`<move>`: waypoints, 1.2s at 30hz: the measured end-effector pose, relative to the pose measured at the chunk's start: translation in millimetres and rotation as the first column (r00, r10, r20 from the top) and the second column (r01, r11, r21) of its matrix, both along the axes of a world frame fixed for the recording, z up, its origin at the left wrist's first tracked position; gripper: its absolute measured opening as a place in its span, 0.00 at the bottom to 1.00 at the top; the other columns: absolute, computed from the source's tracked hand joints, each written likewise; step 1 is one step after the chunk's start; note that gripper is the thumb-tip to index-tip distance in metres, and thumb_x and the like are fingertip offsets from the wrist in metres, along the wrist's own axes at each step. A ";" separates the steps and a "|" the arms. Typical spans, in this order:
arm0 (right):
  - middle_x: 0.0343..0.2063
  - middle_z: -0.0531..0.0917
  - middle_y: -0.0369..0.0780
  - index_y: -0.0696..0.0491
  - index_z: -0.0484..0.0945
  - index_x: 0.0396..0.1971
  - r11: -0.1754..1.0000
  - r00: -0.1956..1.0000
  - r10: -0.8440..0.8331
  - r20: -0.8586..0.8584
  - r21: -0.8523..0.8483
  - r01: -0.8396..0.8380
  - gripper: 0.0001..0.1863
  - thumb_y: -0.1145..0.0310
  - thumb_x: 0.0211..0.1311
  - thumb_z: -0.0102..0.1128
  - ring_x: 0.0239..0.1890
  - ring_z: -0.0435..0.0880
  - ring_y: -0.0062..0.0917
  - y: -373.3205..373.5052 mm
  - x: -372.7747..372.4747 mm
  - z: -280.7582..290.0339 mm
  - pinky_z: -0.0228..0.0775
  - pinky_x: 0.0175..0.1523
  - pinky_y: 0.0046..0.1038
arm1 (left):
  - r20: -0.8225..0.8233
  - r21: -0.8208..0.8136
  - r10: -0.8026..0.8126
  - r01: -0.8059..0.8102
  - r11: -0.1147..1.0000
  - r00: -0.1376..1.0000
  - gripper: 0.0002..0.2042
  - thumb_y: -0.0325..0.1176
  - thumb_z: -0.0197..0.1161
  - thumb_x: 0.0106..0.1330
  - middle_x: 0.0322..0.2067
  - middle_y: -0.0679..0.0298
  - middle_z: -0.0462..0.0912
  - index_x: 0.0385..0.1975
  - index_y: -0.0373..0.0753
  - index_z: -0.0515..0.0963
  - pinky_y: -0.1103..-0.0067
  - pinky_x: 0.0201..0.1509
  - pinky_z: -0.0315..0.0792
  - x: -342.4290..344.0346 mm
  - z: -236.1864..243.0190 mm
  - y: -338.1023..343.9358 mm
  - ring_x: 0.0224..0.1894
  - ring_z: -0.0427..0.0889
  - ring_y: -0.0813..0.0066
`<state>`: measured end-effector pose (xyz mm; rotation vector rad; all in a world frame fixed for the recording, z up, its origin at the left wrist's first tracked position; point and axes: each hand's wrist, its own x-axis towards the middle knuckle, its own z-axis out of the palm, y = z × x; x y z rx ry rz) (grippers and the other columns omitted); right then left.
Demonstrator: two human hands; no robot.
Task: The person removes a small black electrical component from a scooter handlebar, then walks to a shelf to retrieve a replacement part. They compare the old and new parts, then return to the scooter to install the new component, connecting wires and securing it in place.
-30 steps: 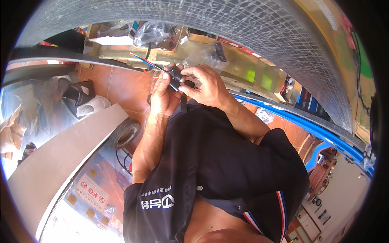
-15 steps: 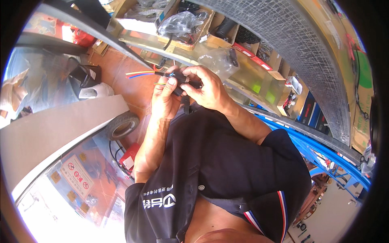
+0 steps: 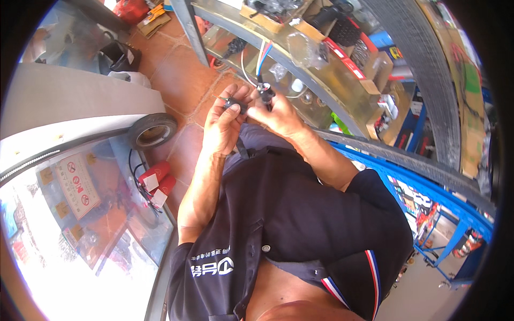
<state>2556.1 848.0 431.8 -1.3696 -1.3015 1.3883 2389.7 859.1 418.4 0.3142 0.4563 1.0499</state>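
Left hand (image 3: 220, 131) pinching a small black part (image 3: 234, 105), thumb on top. Right hand (image 3: 282, 117) grasping a black cylindrical wired part (image 3: 265, 94), maybe a switch, coloured leads (image 3: 259, 68) sticking up. Both parts near each other in front of the chest. Reads as an inspect/compare step; next move probably calls for lining them up, leads clear.

Orange-brown tiles with pale joints cover the floor (image 3: 174, 69) to the left of the grey-framed shelf (image 3: 190, 32), and a broad whitish panel (image 3: 80, 99) stands beyond them, farther left of the shelf. Below and left of the shelf, a glass pane (image 3: 120, 160) carries reflections and washes out into strong white light, while a blue metal rack (image 3: 463, 219) stands to the shelf's lower right.
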 end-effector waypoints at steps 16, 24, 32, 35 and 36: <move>0.25 0.80 0.29 0.52 0.83 0.31 0.690 0.666 -0.678 0.313 -0.044 0.723 0.08 0.63 0.55 0.68 0.27 0.73 0.14 -36.6 218.0 -70.1 0.66 0.34 0.22 | -0.439 -0.143 -0.178 0.127 0.981 0.881 0.24 0.35 0.57 0.67 0.56 0.55 0.72 0.60 0.34 0.63 0.72 0.51 0.71 78.8 -23.7 -73.9 0.48 0.78 0.66; 0.26 0.81 0.38 0.55 0.78 0.40 0.736 0.584 -0.629 0.514 0.151 0.660 0.19 0.57 0.54 0.66 0.29 0.79 0.22 -2.8 279.6 -75.0 0.71 0.38 0.28 | -0.414 -0.246 -0.090 -0.016 0.969 0.906 0.19 0.33 0.55 0.68 0.51 0.56 0.76 0.56 0.35 0.67 0.74 0.47 0.72 110.1 -42.2 -117.5 0.46 0.79 0.65; 0.34 0.80 0.51 0.58 0.70 0.49 0.974 0.958 0.025 0.285 0.208 -0.087 0.18 0.70 0.59 0.54 0.37 0.80 0.45 -83.3 156.7 -21.8 0.73 0.41 0.37 | -0.483 -0.097 0.036 -0.095 0.991 0.875 0.22 0.37 0.55 0.68 0.53 0.52 0.74 0.58 0.30 0.65 0.72 0.52 0.71 115.1 -17.3 -144.2 0.49 0.78 0.66; 0.43 0.79 0.50 0.57 0.69 0.53 0.833 0.902 0.307 0.304 0.373 -0.409 0.22 0.76 0.56 0.54 0.45 0.80 0.43 -114.8 89.7 -9.1 0.73 0.49 0.36 | -0.493 -0.002 0.235 -0.271 0.963 0.838 0.20 0.38 0.55 0.69 0.47 0.55 0.77 0.54 0.30 0.69 0.71 0.53 0.72 96.8 -9.5 -171.8 0.48 0.78 0.67; 0.43 0.80 0.49 0.57 0.68 0.53 0.801 0.873 0.371 0.316 0.368 -0.473 0.22 0.76 0.56 0.55 0.45 0.81 0.41 -128.0 69.2 -6.2 0.74 0.48 0.35 | -0.458 -0.002 0.317 -0.358 0.934 0.830 0.18 0.37 0.55 0.69 0.44 0.57 0.78 0.52 0.31 0.71 0.71 0.53 0.73 89.0 -7.6 -188.3 0.47 0.78 0.67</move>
